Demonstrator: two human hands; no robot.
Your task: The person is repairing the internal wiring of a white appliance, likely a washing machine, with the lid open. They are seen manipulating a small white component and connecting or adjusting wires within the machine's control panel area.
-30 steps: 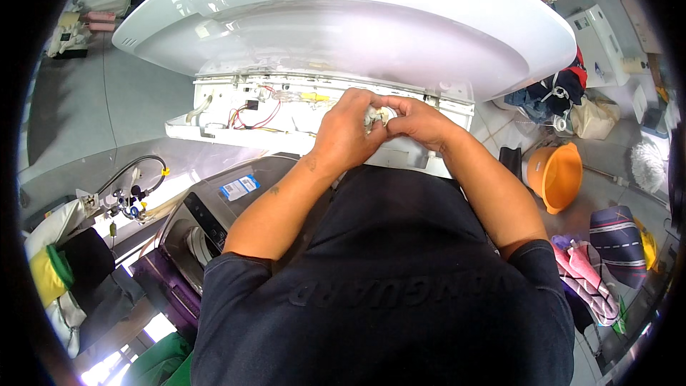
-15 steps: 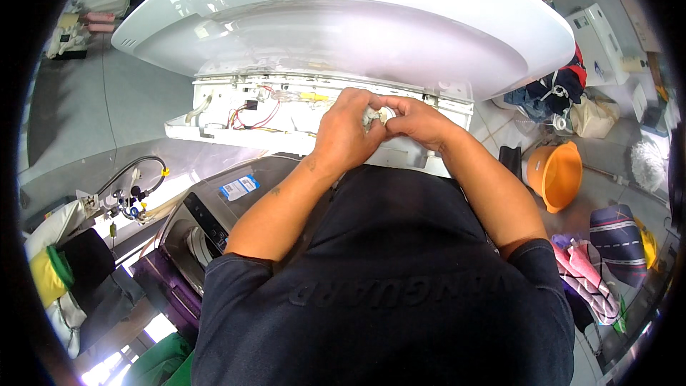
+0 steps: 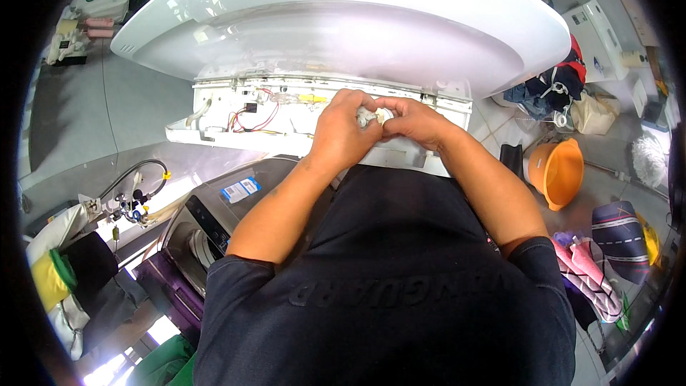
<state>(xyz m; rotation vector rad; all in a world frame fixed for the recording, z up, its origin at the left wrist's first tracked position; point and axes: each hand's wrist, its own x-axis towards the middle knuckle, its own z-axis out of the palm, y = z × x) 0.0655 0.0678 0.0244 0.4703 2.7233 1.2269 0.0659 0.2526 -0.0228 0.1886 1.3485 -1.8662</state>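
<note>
My left hand (image 3: 341,129) and my right hand (image 3: 419,123) meet over a long white plastic housing (image 3: 250,140). Between their fingertips is a small white part (image 3: 366,116), rounded on the right-hand side; its exact kind is hard to make out. Fingers of both hands are curled in and pinch it from either side, hiding much of it. Left of my hands, thin red wires (image 3: 275,111) and a yellow sleeved connector (image 3: 312,99) lie inside the housing. A large glossy white curved cover (image 3: 343,36) stands raised behind it.
At the lower left is a grey washing machine (image 3: 209,207) with a blue-and-white label (image 3: 241,189). A black hose (image 3: 146,163) curves beside it. An orange basin (image 3: 562,174) and folded cloths (image 3: 619,243) lie to the right. Clothes (image 3: 550,93) are piled beyond the cover's right end.
Both hands have shifted very slightly left. The small white part has turned a little between my fingers, and my grip stays much the same.
</note>
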